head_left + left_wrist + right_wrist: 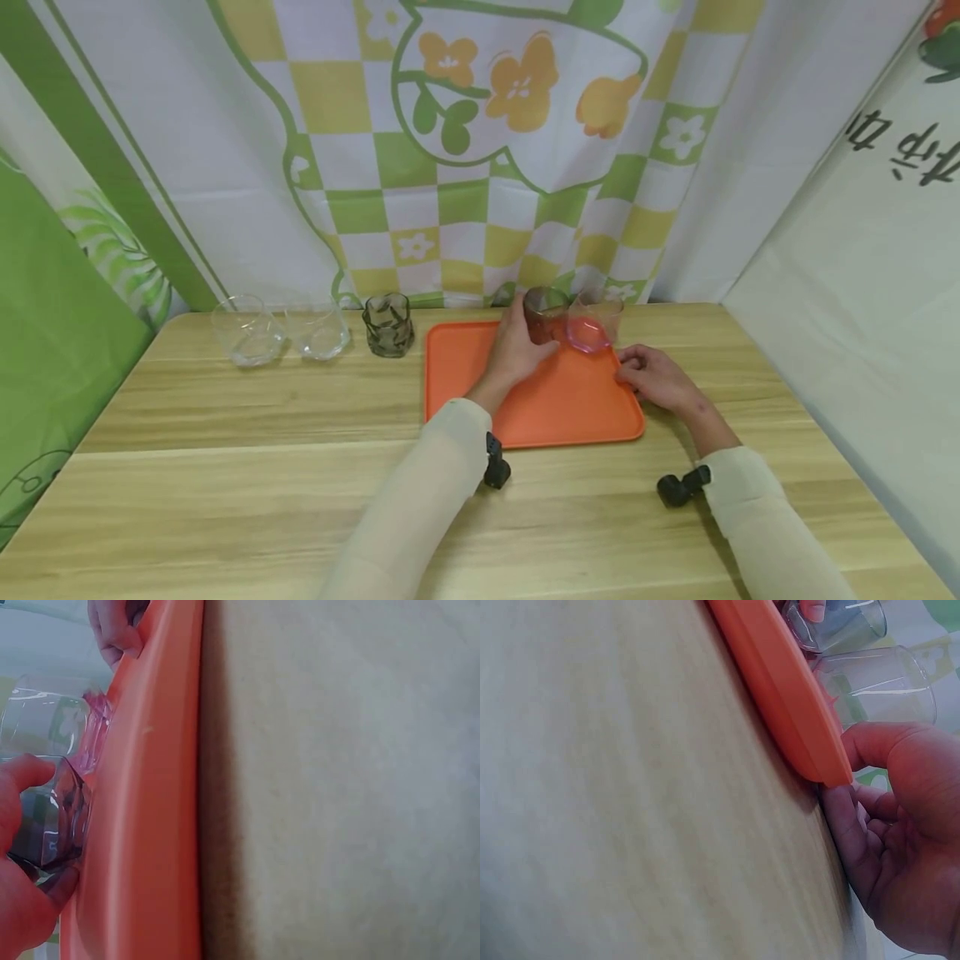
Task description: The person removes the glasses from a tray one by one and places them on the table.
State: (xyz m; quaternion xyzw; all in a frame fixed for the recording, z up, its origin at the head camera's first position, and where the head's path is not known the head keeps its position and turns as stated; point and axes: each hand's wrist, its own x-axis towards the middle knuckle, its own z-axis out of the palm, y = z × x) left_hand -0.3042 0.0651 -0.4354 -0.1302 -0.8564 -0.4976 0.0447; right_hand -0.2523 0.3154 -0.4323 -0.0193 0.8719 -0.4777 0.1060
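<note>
An orange tray (570,408) lies on the wooden table. At its back edge my left hand (516,350) grips a dark grey glass (546,307), thumb on the near side and fingers around the far left side. Right beside it on the tray stands a clear glass with a pink base (592,327). My right hand (654,377) pinches the tray's right rim near the back corner. In the right wrist view, its thumb (885,739) is over the rim and the fingers are curled below.
Left of the tray, along the table's back, stand a dark faceted glass (388,327) and two clear glasses, one in the middle (318,329) and one farthest left (251,333). A patterned curtain (450,192) hangs right behind the table (240,492).
</note>
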